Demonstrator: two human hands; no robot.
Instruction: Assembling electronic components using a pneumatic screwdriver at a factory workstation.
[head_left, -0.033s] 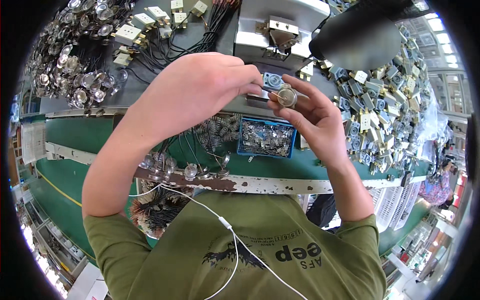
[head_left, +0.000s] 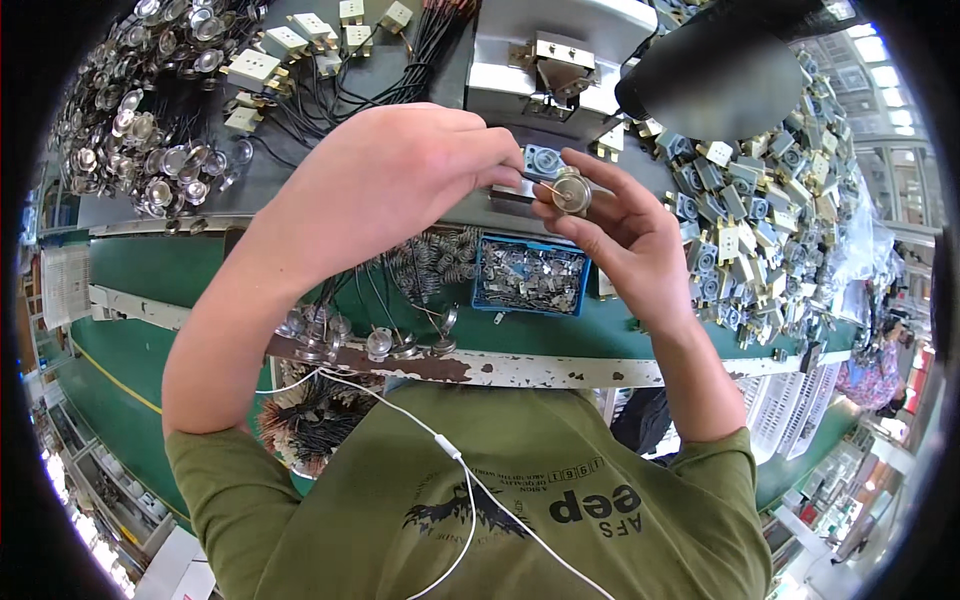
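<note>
My left hand (head_left: 425,165) pinches a thin dark wire (head_left: 535,179) between thumb and forefinger. The wire's bare coppery end runs to the middle of a round silvery metal capsule (head_left: 571,193). Thumb and fingers of my right hand (head_left: 640,240) grip this capsule by its edge, its flat face turned up toward me. Just beyond the fingertips lies a grey block with a round fitting (head_left: 543,160). How the wire is fixed to the capsule is too small to tell.
A metal fixture (head_left: 565,65) stands behind my hands, beside a dark blurred lamp-like head (head_left: 710,85). Metal capsules (head_left: 160,140) heap at left, wired cream blocks (head_left: 255,70) nearby. Grey and cream blocks (head_left: 740,210) pile at right. A blue tray (head_left: 477,290) holds small metal parts.
</note>
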